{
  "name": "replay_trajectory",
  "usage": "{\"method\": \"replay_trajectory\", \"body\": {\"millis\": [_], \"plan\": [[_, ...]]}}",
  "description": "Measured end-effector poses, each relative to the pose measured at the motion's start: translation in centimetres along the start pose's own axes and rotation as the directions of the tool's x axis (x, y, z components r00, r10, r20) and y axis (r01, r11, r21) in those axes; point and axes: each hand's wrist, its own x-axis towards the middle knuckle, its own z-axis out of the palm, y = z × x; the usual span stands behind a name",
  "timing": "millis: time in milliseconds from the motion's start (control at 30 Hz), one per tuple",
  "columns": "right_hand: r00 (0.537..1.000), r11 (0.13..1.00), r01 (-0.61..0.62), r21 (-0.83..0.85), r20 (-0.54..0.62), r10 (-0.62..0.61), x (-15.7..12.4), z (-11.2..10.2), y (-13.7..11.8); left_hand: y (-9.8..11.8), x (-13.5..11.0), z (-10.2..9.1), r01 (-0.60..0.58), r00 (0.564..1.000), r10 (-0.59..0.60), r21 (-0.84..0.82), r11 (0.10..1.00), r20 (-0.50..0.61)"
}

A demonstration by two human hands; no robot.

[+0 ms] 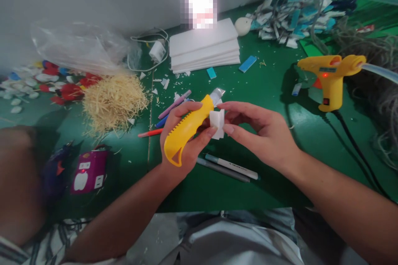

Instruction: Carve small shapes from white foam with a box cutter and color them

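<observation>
Across the palm of my left hand (pixel 174 132) lies a yellow utility knife (pixel 188 128), its blade end pointing up and away. The same hand's thumb also presses on a small white foam piece (pixel 217 123). From the other side, my right hand (pixel 264 132) pinches that piece between thumb and fingers. The foam looks folded or made of two parts; I cannot tell which. Below the hands, a white marker (pixel 233 166) and a grey marker (pixel 222 169) lie on the green table (pixel 273 190). Pink, blue and red pens (pixel 152 133) lie partly behind my left hand.
White foam sheets (pixel 205 45) are stacked at the back, with scraps around them. A yellow glue gun (pixel 331 78) stands at right, its cord trailing forward. Straw-like shreds (pixel 115 101), a plastic bag (pixel 83 47) and a purple box (pixel 88 172) are at left, beside another person's arm (pixel 18 186).
</observation>
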Motion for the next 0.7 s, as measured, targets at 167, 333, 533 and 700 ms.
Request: {"method": "replay_trajectory", "body": {"millis": [167, 333, 533, 700], "plan": [[0.998, 0.996, 0.056, -0.067, -0.006, -0.057, -0.1, 0.0, 0.0, 0.3, 0.2, 0.0, -0.046, 0.996, 0.042, 0.046, 0.998, 0.084], [0.986, 0.972, 0.154, -0.18, -0.042, -0.164, -0.3, -0.1, 0.2, 0.2, 0.5, -0.2, -0.139, 0.984, 0.124, 0.11, 0.984, 0.13], [0.948, 0.801, 0.265, -0.537, -0.007, -0.319, 0.0, -0.8, 1.3, 0.1, 0.4, -1.3, -0.334, 0.943, 0.321, 0.265, 0.905, 0.091], [0.969, 0.745, 0.179, -0.642, -0.018, -0.248, 0.7, -2.2, 2.6, -0.5, 0.4, -2.8, -0.583, 0.812, 0.522, 0.322, 0.746, 0.261]]}}
